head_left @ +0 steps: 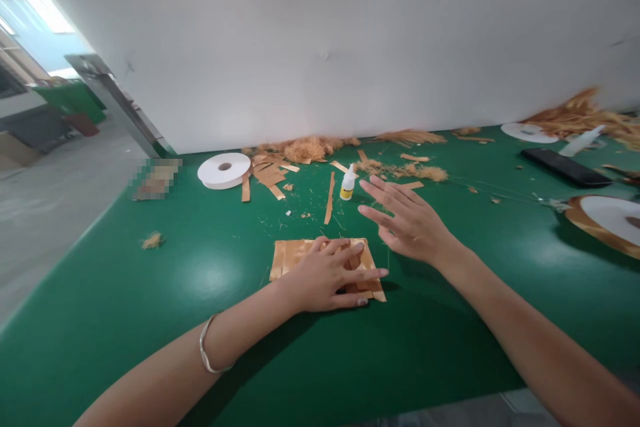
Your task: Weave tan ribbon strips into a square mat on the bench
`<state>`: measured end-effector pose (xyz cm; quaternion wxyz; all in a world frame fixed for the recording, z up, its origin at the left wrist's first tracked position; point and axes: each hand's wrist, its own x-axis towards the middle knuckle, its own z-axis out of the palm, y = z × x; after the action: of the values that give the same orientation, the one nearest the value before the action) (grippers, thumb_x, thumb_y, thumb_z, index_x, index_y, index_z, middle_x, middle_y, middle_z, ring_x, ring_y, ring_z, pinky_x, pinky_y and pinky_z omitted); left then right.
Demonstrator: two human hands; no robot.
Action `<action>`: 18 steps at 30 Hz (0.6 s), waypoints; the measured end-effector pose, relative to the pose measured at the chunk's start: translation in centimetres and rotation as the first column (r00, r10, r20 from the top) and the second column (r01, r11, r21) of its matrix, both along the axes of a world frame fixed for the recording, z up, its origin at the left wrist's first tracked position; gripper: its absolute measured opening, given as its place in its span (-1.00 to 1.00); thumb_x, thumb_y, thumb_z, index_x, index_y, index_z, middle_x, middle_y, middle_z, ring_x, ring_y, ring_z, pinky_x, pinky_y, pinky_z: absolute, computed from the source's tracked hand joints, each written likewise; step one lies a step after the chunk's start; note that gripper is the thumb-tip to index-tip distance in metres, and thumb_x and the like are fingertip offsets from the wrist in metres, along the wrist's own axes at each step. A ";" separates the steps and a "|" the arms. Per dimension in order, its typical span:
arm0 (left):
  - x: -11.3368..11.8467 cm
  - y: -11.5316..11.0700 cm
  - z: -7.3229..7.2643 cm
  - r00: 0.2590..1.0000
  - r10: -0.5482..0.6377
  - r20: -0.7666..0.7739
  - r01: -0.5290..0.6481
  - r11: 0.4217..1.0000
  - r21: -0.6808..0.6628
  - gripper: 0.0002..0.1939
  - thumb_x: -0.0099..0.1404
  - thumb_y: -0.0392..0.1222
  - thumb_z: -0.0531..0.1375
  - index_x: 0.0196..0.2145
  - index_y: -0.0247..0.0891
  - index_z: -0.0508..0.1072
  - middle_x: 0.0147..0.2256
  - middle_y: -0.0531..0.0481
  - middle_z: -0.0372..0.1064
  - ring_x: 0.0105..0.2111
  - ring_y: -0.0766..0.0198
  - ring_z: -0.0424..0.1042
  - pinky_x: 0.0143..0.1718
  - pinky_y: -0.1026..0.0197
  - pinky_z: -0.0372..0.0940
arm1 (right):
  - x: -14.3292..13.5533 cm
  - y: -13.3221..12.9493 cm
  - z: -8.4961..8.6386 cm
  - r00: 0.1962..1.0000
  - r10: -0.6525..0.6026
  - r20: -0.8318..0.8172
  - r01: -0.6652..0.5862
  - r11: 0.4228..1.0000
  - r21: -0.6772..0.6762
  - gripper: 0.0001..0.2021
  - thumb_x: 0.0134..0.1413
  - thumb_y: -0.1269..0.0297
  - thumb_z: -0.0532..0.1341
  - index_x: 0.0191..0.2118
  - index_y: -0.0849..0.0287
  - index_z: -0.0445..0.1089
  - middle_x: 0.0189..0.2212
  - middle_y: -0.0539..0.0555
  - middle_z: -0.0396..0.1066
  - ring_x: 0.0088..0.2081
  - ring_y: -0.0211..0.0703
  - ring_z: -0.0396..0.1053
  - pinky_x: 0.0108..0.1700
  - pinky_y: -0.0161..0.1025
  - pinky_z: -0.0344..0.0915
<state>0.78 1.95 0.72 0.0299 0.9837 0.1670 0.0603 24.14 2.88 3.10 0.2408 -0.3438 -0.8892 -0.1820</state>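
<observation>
My left hand [327, 275] lies with spread fingers on a flat piece made of tan ribbon strips [290, 252], pressing it to the green table. Part of that piece is hidden under the palm and fingers. Raised above the table to the right, my right hand [407, 221] has its fingers apart and holds nothing. Just left of its fingertips stands a small white glue bottle [347, 185] with a yellow label, upright and apart from the hand. A narrow tan strip [330, 199] lies on the table beside the bottle.
Behind are cut ribbon pieces [269, 173], a white reel [224, 170] and a heap of tan fibre [305, 148]. At the right lie a black phone [565, 167], a ribbon reel [613, 217] and a white tube [583, 141]. A white panel [330, 47] closes off the back.
</observation>
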 end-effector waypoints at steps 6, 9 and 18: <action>0.0 0.0 0.0 1.000 -0.001 -0.005 0.001 1.000 -0.006 -0.46 0.37 0.23 -0.13 0.26 0.19 0.03 0.30 -0.13 -0.08 0.17 -0.09 0.09 0.00 -0.10 0.06 | -0.7 -0.9 0.3 0.959 -0.075 -0.274 -0.025 0.938 -0.346 -0.33 0.22 0.16 0.09 0.36 -0.03 -0.23 0.31 0.16 -0.03 0.32 0.08 -0.11 0.21 0.18 0.04; -0.1 0.0 0.2 1.000 -0.001 0.000 0.001 1.000 -0.010 -0.46 0.37 0.23 -0.12 0.26 0.18 0.04 0.30 -0.11 -0.09 0.16 -0.11 0.09 0.01 -0.11 0.06 | -0.8 -1.1 0.7 0.882 -0.118 -0.457 -0.240 0.723 -0.648 -0.51 0.27 0.03 -0.02 0.27 -0.03 0.08 0.17 0.11 0.26 0.24 0.04 0.10 0.21 0.15 0.06; 0.1 0.0 0.2 1.000 -0.001 -0.003 0.001 1.000 -0.015 -0.46 0.35 0.24 -0.10 0.21 0.11 0.17 0.28 -0.07 -0.02 0.18 -0.10 0.06 0.03 -0.12 0.06 | -0.6 -1.5 1.4 0.674 -0.238 -0.700 -0.714 0.037 -0.699 -0.16 0.14 -0.31 -0.24 0.27 0.27 0.12 -0.63 0.04 0.46 -0.35 -0.02 0.51 0.09 0.07 0.20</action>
<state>0.83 2.00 0.94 0.0371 0.9836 0.1670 0.0576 23.54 1.34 4.49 0.2727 -0.2715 -0.6574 0.6479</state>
